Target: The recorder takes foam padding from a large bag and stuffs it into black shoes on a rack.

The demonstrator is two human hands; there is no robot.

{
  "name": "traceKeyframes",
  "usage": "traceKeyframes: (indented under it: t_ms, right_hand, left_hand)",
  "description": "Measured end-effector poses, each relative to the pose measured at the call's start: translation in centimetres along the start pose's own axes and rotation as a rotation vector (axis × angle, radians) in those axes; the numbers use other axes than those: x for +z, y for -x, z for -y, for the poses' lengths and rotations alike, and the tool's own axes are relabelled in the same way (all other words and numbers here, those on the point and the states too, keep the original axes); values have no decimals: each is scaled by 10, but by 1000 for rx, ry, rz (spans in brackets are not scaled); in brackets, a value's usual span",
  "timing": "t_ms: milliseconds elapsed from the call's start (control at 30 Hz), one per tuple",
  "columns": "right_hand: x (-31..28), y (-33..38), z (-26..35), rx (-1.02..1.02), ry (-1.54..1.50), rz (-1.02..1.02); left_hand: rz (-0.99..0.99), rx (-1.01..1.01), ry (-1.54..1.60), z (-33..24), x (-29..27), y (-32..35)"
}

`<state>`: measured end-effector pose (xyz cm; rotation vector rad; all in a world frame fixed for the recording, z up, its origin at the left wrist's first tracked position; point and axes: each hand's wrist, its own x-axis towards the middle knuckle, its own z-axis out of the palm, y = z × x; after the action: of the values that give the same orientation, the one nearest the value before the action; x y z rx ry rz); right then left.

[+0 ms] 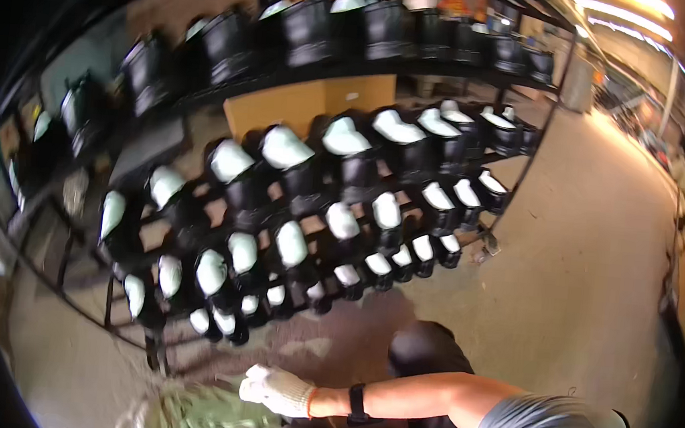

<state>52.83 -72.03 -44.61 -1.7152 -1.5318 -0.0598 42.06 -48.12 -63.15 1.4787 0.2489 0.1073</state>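
My right hand (279,391), in a white knit glove, reaches across in front of me at the lower middle. Its fingers are curled in, and what they hold, if anything, is hidden. Just below and left of it lies a crumpled green sack or cloth (202,414); whether the glove touches it I cannot tell. A dark band circles my right wrist. My left hand is out of the picture. Ahead stands a rack bearing rows of black boot-like items (359,171) with white tops, blurred by motion.
The black metal rack (243,92) spans several tiers and ends in an upright at the right. A brown cardboard sheet (274,110) stands behind its middle tier. Concrete floor (578,232) stretches right, with piled things along the far wall. My dark-clad knee (428,349) is raised near the rack.
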Motion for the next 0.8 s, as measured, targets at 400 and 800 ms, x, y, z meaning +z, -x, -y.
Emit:
traceKeyframes:
  t_ms: [400, 800]
  right_hand:
    - [-459, 154, 5, 467, -1352, -836]
    - [-776, 279, -113, -50, -953, -1023]
  left_hand:
    - [21, 275, -528, -232, 137, -102]
    - [-149, 431, -823, -299, 270, -74]
